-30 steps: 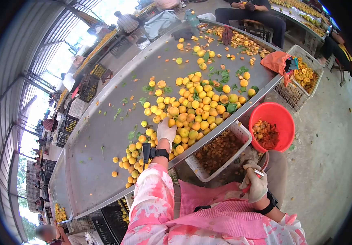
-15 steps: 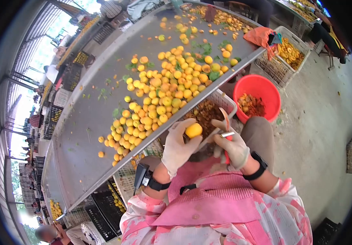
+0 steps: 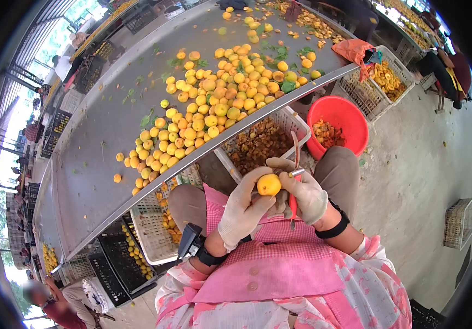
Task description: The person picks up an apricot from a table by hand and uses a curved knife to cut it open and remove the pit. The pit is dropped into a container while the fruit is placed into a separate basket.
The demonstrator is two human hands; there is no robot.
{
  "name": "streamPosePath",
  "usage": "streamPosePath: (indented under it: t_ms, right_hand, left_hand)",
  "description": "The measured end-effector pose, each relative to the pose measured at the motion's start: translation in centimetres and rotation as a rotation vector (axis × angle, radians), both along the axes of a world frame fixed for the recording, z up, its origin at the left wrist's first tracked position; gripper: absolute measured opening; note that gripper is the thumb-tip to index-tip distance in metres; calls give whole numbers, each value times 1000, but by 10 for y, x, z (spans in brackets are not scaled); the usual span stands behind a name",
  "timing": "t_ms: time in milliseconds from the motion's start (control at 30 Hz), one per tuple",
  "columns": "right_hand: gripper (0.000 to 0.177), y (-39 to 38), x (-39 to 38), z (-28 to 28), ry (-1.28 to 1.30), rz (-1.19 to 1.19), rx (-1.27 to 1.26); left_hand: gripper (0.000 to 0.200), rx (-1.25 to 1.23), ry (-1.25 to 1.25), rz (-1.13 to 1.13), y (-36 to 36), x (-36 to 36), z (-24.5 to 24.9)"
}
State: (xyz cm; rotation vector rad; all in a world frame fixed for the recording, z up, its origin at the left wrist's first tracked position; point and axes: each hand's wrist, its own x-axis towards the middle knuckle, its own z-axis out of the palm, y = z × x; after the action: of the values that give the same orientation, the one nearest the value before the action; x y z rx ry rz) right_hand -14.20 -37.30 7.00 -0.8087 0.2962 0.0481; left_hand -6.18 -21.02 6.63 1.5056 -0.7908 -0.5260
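Note:
My left hand [image 3: 238, 213], in a pale glove, grips a whole yellow apricot [image 3: 269, 185] between thumb and fingers over my lap. Close against its right side is my right hand [image 3: 310, 198], gloved too and closed around a red-handled tool [image 3: 293, 205]. The tool's thin curved end points up past the fingers, and a short metal piece crosses it near the thumb. Beyond both hands, a white crate [image 3: 303, 127] holds a heap of brown pieces. A pile of apricots [image 3: 214, 104] lies on the sloping metal table [image 3: 96, 164] in front of me.
A red bucket [image 3: 353, 123] with orange fruit pieces stands past my right knee. Behind it a crate [image 3: 365, 100] holds opened fruit, an orange cloth [image 3: 352, 52] beside it. Another crate [image 3: 162, 249] sits under the table edge at left. Other people are around.
My hands have come together, bringing the apricot and the tool close to each other. The view has shifted, so more of the crate beyond my hands shows.

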Motion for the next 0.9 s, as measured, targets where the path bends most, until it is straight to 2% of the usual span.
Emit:
streamPosePath:
  t_ms: [33, 67, 167, 233, 300, 367, 467, 600, 667, 733, 767, 800, 833, 867, 900]
  right_hand:
    - [44, -3, -1, 0, 38, -5, -127]
    - [45, -5, -1, 1, 76, -11, -252]
    - [47, -9, -4, 5, 133, -15, -362]
    - [46, -7, -8, 12, 118, -33, -274]
    - [45, -7, -15, 14, -64, 40, -306]
    - [47, -1, -19, 18, -88, 32, -398]
    - [60, 4, -19, 16, -250, -21, -753]
    - [57, 10, -18, 14, -340, -77, -882]
    - [56, 12, -21, 15, -312, -74, -936]
    - [55, 13, -24, 18, -281, -75, -991]
    - [54, 13, -26, 20, -293, -91, -1101]
    - [54, 14, -27, 20, -306, -107, -1211]
    - [54, 14, -27, 20, -303, -108, -1211]
    - [55, 15, -27, 20, -341, -148, -1237]
    - [56, 16, -28, 19, -380, -187, -1262]
  left_hand:
    - [53, -19, 148, -16, 0, -2, 2]
    - [53, -24, 149, -11, 1, -2, 4]
    - [48, -16, 202, -7, 9, 1, 7]
    - [48, -49, 378, -56, 15, 3, 5]
    - [52, -64, 335, -72, 14, 1, 3]
    - [56, -78, 292, -92, 13, 0, 2]
    - [65, -67, 227, -159, 12, -3, 0]
    - [69, -118, 239, -154, 10, -9, 3]
    - [70, -108, 204, -158, 10, -10, 3]
    - [68, -113, 275, -174, 12, -15, 3]
    - [68, -112, 275, -177, 13, -17, 3]
    - [74, -80, 258, -161, 14, -18, 5]
    - [80, -48, 241, -145, 14, -20, 6]
    - [80, -47, 242, -147, 14, -22, 6]
    - [68, -91, 194, -141, 13, -25, 5]
